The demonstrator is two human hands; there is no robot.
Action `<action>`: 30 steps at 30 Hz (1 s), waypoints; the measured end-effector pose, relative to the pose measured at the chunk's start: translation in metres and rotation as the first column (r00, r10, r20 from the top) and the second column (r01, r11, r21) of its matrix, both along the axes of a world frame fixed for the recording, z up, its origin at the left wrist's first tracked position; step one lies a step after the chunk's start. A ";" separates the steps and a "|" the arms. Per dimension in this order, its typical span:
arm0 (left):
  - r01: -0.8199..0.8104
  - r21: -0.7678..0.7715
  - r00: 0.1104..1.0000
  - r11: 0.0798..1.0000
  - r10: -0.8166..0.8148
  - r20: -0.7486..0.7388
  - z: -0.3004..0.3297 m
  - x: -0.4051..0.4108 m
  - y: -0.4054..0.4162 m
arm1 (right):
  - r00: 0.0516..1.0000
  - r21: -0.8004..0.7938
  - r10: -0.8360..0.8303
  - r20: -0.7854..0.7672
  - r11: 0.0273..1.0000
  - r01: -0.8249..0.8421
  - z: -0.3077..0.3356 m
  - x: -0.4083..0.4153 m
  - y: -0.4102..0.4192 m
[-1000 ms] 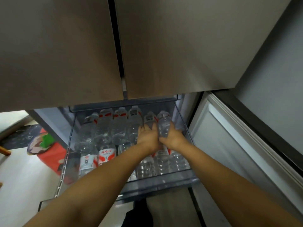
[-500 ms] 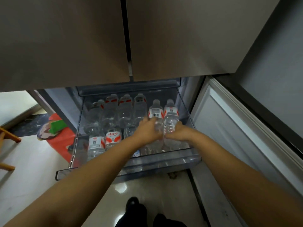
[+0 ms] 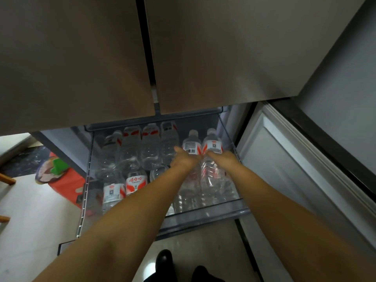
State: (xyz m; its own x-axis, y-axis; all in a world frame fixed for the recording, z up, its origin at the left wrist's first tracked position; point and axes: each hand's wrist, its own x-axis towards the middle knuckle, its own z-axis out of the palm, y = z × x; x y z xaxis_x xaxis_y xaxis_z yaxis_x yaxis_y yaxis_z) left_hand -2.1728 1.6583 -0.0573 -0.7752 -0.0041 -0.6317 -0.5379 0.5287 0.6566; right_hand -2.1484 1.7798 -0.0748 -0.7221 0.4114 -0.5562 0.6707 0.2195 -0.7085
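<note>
Reaching down into a see-through plastic fridge drawer (image 3: 203,220), pulled out and packed with water bottles lying flat. Working at the far right corner, on two clear plastic water bottles with white caps and red and white labels: the left bottle (image 3: 191,146) and the right bottle (image 3: 212,144), side by side and touching. Both lying long-ways, caps pointing away to the back, bottoms toward the body, on top of other clear bottles (image 3: 211,180). With the left hand (image 3: 184,159) resting on the near part of the left bottle, and the right hand (image 3: 220,159) on the near part of the right bottle, one hand to each. Hands close together, nearly meeting between the two. Too blurry to tell if fingers curl round or just lie on top. Straight ahead of both hands, so likely a push forward along the long way, or a small nudge to line them up. Neither hand nearer than the other. Off to the left, more bottles (image 3: 150,147) in a row.
</note>
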 end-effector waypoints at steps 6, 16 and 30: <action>-0.037 0.310 0.997 0.950 0.055 -0.050 0.002 -0.006 -0.021 | 0.996 -0.377 -0.082 -0.045 0.924 0.059 0.018 0.009 0.014; -0.004 0.672 0.968 0.741 -0.166 0.190 0.048 0.021 -0.039 | 0.973 -0.660 -0.199 -0.121 0.748 0.071 0.074 0.052 0.007; 0.572 0.699 0.638 0.429 -0.769 -0.051 0.073 0.118 -0.045 | 0.670 -0.510 -0.610 -0.424 0.772 0.379 0.072 0.240 -0.057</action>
